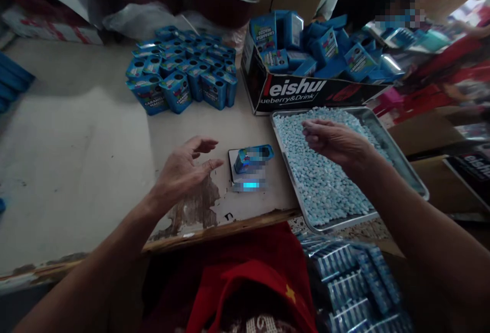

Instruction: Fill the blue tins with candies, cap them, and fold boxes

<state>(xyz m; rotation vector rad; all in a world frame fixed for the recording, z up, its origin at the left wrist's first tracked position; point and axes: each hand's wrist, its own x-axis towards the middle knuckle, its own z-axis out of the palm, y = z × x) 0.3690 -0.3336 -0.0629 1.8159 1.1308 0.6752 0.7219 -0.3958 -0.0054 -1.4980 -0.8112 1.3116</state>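
Tin: centre; likely light, stiff, slick; grip by long sides.
Left hand: open, empty, beside tin.
Right hand: bunched over candies; hold unclear.

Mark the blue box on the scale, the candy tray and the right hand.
blue box point(248, 159), head view, side face.
candy tray point(346, 223), head view, front rim.
right hand point(337, 141), head view, back of the hand.

A worn pale table, chipped along its near edge; on it a cluster of blue tins at the back, a cardboard box just beside them, a metal tray on the right, a small scale near the middle.
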